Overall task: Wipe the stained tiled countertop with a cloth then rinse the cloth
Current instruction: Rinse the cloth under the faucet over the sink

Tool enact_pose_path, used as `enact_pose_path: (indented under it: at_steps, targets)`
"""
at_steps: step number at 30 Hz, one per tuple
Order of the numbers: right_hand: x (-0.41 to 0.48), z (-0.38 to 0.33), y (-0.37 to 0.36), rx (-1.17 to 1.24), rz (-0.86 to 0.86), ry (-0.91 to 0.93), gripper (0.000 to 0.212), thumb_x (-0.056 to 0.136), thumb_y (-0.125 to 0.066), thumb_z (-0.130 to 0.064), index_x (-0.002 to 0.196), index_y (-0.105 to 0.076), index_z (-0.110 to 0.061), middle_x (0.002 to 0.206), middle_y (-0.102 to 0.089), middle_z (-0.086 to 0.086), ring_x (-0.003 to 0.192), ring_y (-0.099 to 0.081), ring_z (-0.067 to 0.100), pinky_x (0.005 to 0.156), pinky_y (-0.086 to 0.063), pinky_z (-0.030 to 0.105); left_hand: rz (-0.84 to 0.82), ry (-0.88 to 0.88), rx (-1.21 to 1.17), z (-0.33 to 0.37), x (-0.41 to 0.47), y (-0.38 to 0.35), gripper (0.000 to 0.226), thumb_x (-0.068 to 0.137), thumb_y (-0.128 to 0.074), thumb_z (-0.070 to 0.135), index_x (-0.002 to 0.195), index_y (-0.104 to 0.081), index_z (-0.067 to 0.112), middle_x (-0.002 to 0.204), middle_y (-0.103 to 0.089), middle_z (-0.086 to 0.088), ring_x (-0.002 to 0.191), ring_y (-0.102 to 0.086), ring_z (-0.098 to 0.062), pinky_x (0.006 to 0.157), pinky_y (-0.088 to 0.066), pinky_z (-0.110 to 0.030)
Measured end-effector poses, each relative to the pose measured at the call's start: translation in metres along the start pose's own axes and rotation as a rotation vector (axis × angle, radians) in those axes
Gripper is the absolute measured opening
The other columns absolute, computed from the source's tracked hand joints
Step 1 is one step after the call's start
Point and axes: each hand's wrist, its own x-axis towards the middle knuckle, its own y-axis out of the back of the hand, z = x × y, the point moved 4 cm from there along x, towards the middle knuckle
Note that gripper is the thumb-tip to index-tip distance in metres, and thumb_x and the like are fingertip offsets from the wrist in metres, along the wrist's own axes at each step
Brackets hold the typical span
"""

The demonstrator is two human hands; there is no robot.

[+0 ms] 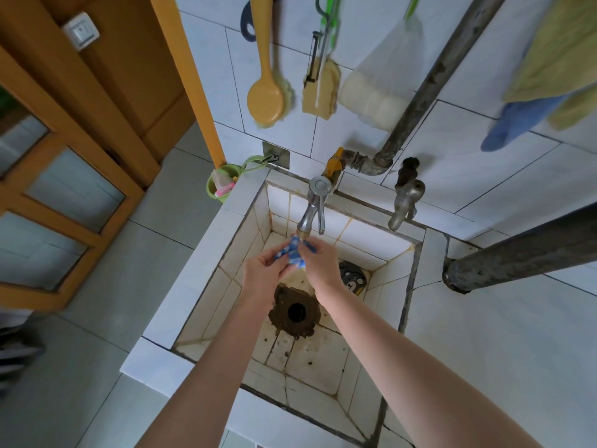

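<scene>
A small blue-and-white cloth (pixel 294 253) is bunched between both hands directly under the spout of the chrome tap (pixel 310 208). My left hand (pixel 266 270) grips its left side and my right hand (pixel 321 263) grips its right side. Both hands are held over the deep tiled sink (pixel 226 253), above its dark rusty drain (pixel 295 313). Whether water is running I cannot tell. The white tiled countertop (pixel 484 344) spreads out to the right of the sink.
A second old tap (pixel 405 198) and grey pipes (pixel 416 101) stand at the back wall. A brush (pixel 266 98), sponges and towels (pixel 555 59) hang above. A green cup (pixel 223 182) sits at the sink's left corner. A dark round object (pixel 353 278) lies in the basin.
</scene>
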Motion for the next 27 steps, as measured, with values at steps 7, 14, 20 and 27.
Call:
enact_pose_path:
  at_steps: [7, 14, 20, 27]
  targets:
    - [0.008, -0.002, 0.01, 0.179, 0.066, -0.149, 0.025, 0.096, -0.049, -0.006, 0.118, -0.06, -0.011, 0.107, -0.056, 0.0, 0.101, -0.061, 0.023, 0.071, -0.057, 0.024, 0.018, 0.018, -0.058, 0.004, 0.004, 0.006, 0.023, 0.091, -0.049, 0.0, 0.109, -0.061, 0.008, 0.118, -0.06, -0.012, 0.104, -0.061, -0.021, 0.071, -0.056, -0.018]
    - [0.006, -0.011, 0.013, 0.149, -0.191, -0.155, 0.036, 0.083, -0.059, 0.008, 0.118, -0.056, 0.0, 0.107, -0.062, 0.008, 0.102, -0.062, 0.021, 0.084, -0.055, 0.028, -0.033, -0.12, 0.323, 0.009, 0.005, 0.016, 0.033, 0.077, -0.071, 0.008, 0.109, -0.064, 0.013, 0.099, -0.066, -0.003, 0.085, -0.064, -0.011, 0.074, -0.049, -0.02]
    - [-0.001, -0.014, 0.01, 0.045, -0.251, -0.006, 0.019, 0.085, -0.063, 0.0, 0.104, -0.063, 0.003, 0.097, -0.065, 0.009, 0.087, -0.063, 0.012, 0.077, -0.057, 0.024, 0.046, -0.051, 0.219, 0.008, 0.012, 0.02, 0.019, 0.084, -0.064, 0.026, 0.091, -0.066, 0.008, 0.086, -0.068, -0.01, 0.073, -0.067, -0.017, 0.075, -0.057, -0.027]
    - [-0.002, -0.004, -0.001, -0.061, -0.178, -0.02, 0.029, 0.099, -0.045, -0.024, 0.119, -0.057, -0.006, 0.11, -0.063, 0.009, 0.102, -0.063, 0.02, 0.085, -0.055, 0.03, 0.055, -0.01, 0.082, 0.007, 0.011, 0.01, 0.029, 0.087, -0.058, 0.008, 0.116, -0.058, 0.01, 0.104, -0.066, -0.011, 0.09, -0.068, -0.021, 0.076, -0.057, -0.03]
